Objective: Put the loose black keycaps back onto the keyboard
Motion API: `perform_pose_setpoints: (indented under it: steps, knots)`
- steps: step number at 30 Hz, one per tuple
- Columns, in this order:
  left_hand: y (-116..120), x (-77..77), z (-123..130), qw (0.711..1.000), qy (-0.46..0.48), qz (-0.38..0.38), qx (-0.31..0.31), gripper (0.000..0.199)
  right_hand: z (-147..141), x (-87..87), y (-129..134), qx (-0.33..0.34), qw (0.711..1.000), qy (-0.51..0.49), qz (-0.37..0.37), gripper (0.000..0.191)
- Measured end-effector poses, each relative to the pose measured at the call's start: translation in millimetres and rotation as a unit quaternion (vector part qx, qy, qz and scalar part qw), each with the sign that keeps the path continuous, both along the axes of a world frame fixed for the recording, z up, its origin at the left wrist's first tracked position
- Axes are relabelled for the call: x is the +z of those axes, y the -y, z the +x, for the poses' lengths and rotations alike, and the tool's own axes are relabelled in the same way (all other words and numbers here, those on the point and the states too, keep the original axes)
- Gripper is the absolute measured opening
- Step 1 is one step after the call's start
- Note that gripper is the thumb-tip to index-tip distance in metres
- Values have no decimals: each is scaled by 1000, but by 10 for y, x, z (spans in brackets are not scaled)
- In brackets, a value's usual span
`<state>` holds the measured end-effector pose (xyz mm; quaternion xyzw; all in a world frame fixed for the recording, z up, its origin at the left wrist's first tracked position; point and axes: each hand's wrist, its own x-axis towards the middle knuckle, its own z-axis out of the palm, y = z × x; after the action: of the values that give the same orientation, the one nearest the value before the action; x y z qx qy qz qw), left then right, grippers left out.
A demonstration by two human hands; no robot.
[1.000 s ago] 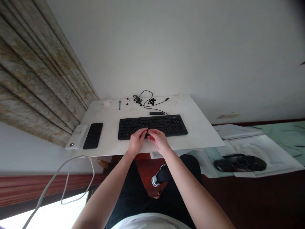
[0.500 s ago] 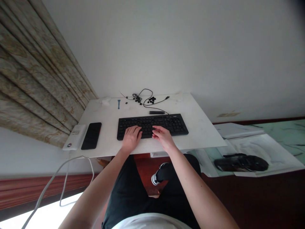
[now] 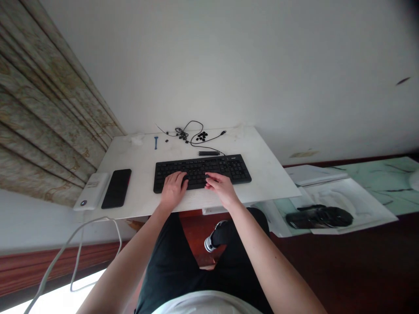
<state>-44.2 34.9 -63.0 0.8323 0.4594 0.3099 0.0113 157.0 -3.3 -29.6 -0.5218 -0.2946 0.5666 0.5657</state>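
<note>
your left hand (image 3: 174, 191), fingers loosely spread, is resting on the keyboard (image 3: 239, 171) near the front edge of the desk (image 3: 268, 174), perhaps for steadying it, while your right hand (image 3: 221, 187) is holding its fingertips narrow, whether around something i cannot tell.

The keyboard (image 3: 203, 168) lies on the table (image 3: 268, 174), under the left hand (image 3: 174, 188) and the right hand (image 3: 221, 187). Past both hands is a bar (image 3: 209, 153) — then the cord (image 3: 182, 134), with loose keys (image 3: 202, 136) beside it. A little tool (image 3: 156, 142) lies ahead and left of the left hand. Left of that hand is the phone (image 3: 117, 188) — with the power bank (image 3: 92, 191) farther left.
</note>
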Motion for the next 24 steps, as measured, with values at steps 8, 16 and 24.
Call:
perform_pose_setpoints:
  steps: [8,16,24]
  knots:
    - [2,7,7,1000,0,-3,0,29,2,-16,22,-10,1000,12,-4,43]
    - [0,-2,1,1000,-3,2,-2,27,15,-39,47,-7,1000,8,-14,45]
    - [-6,-12,-3,1000,5,0,-4,28,1,-14,49,-4,1000,3,-18,48]
